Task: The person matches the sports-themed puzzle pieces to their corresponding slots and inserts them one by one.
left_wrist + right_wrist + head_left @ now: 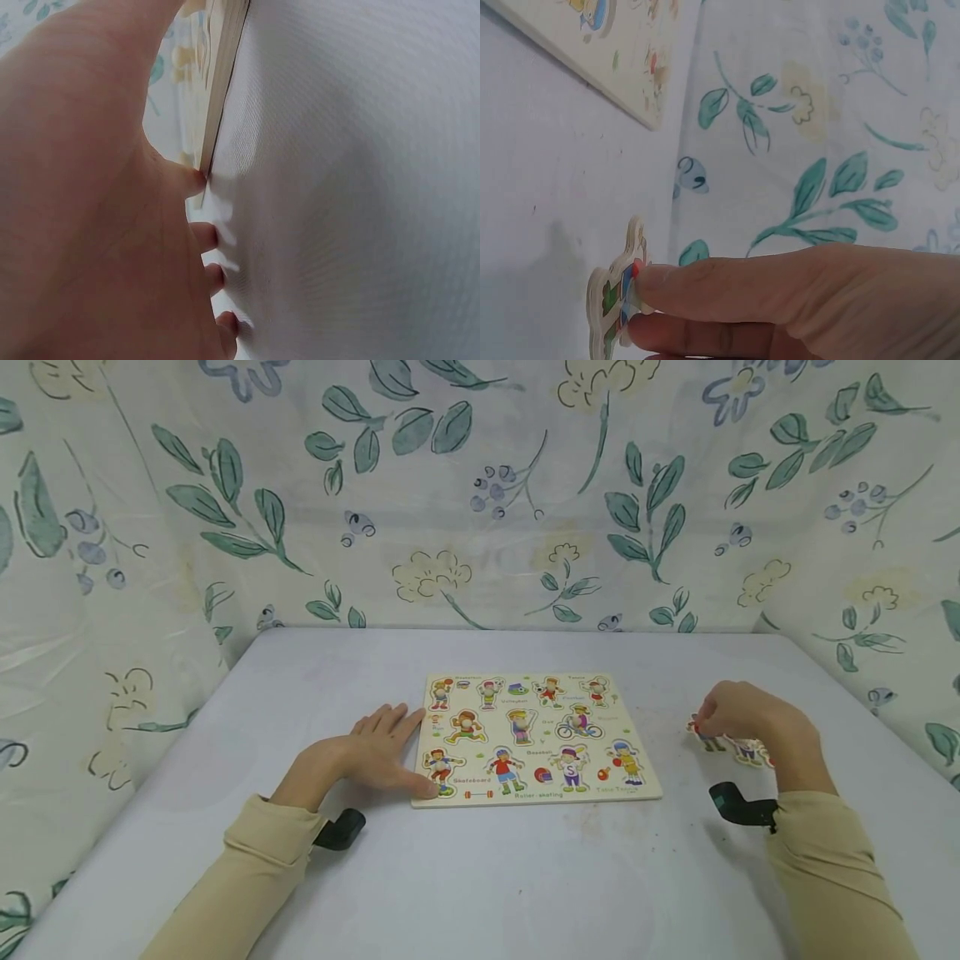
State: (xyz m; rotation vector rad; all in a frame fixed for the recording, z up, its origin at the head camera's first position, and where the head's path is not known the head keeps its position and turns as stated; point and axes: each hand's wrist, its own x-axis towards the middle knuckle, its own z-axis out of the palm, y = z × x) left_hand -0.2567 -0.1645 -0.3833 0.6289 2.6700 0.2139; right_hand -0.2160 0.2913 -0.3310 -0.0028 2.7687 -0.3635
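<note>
A wooden peg puzzle board with colourful sports figures lies flat on the table. My left hand rests along its left side with fingers spread and fairly straight. The thumb lies over the board's near left corner, and in the left wrist view the fingertips reach the table beside the board's edge. To the right of the board, my right hand pinches a small wooden figure puzzle piece between thumb and fingers. Part of that piece is hidden by the fingers.
Another loose puzzle piece lies under the right hand, partly covered by the wrist. A black wrist camera mount juts from each sleeve. Floral fabric hangs behind and beside the white table.
</note>
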